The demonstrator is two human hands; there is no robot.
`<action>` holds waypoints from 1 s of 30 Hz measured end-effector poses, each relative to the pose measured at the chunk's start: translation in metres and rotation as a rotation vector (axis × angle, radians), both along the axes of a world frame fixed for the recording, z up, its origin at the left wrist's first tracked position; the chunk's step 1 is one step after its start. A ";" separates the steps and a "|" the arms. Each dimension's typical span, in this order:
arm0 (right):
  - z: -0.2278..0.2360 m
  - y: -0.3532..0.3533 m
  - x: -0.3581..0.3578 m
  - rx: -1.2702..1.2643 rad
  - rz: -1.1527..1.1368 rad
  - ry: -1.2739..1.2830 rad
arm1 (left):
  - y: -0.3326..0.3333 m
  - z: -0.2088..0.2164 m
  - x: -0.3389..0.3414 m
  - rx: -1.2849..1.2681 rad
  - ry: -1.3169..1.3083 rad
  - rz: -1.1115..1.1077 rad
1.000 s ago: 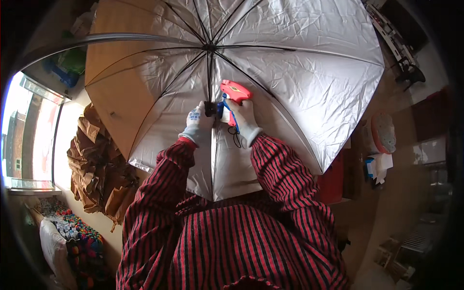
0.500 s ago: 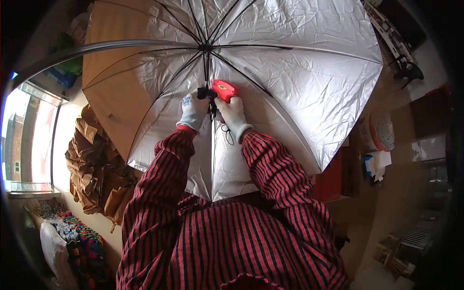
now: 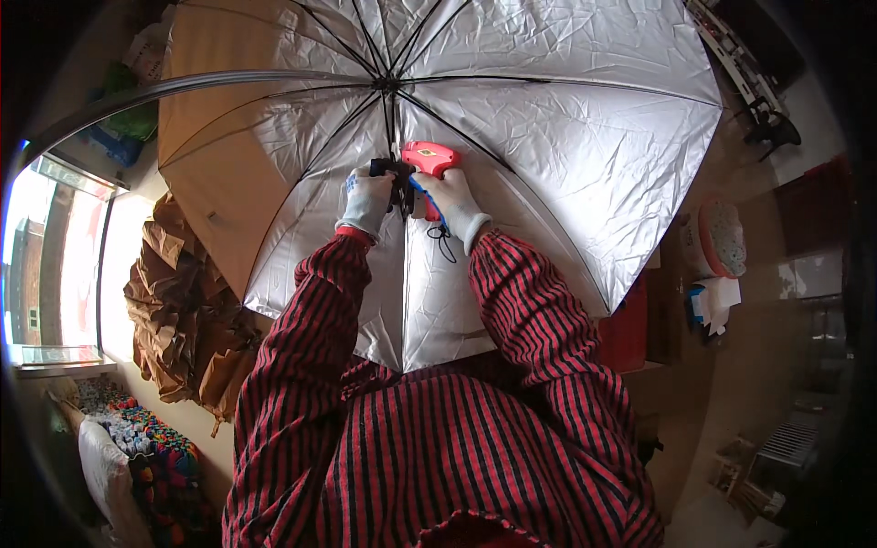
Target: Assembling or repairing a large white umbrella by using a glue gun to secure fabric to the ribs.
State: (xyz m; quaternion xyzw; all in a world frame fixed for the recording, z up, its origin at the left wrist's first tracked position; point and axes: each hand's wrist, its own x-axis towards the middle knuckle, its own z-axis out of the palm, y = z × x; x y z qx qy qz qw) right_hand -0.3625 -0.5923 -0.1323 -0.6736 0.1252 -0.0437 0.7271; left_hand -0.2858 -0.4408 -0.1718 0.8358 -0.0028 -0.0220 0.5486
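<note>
An open umbrella (image 3: 566,183) with a silver underside spreads in front of me, its dark ribs meeting at a hub near the top. My gloved left hand (image 3: 367,203) is closed around the black umbrella handle (image 3: 391,170), at the near end of the shaft. In my gloved right hand (image 3: 453,196) is a red tagging gun (image 3: 431,157) with some blue on its grip; its front end is close against the handle. Below that hand dangles a thin black cord loop (image 3: 442,245). My fingertips are partly hidden between the two things.
Crumpled brown paper (image 3: 187,310) lies to the left, by a bright window (image 3: 55,256). A multicoloured heap (image 3: 160,447) is at lower left. On the right are a red-rimmed basin (image 3: 723,239), a white and blue packet (image 3: 716,303) and a red box (image 3: 623,333).
The tagging gun has tilted and shifted slightly up, showing more of its grip. My right hand has moved a little right and turned; my left hand stays on the handle.
</note>
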 end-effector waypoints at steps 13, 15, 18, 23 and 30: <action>-0.023 -0.011 0.010 0.337 0.115 -0.056 | 0.004 0.000 0.003 -0.105 0.059 -0.056; -0.028 -0.021 0.015 0.646 0.228 0.067 | 0.001 0.016 -0.010 -0.149 0.064 -0.061; -0.031 -0.036 0.015 0.736 0.341 0.078 | -0.003 0.035 -0.021 -0.239 0.063 -0.074; -0.018 -0.037 0.021 0.944 0.765 0.146 | 0.009 0.028 -0.016 -0.301 0.093 -0.104; -0.013 -0.033 0.012 0.867 0.578 0.242 | 0.006 0.029 -0.011 -0.346 0.159 -0.171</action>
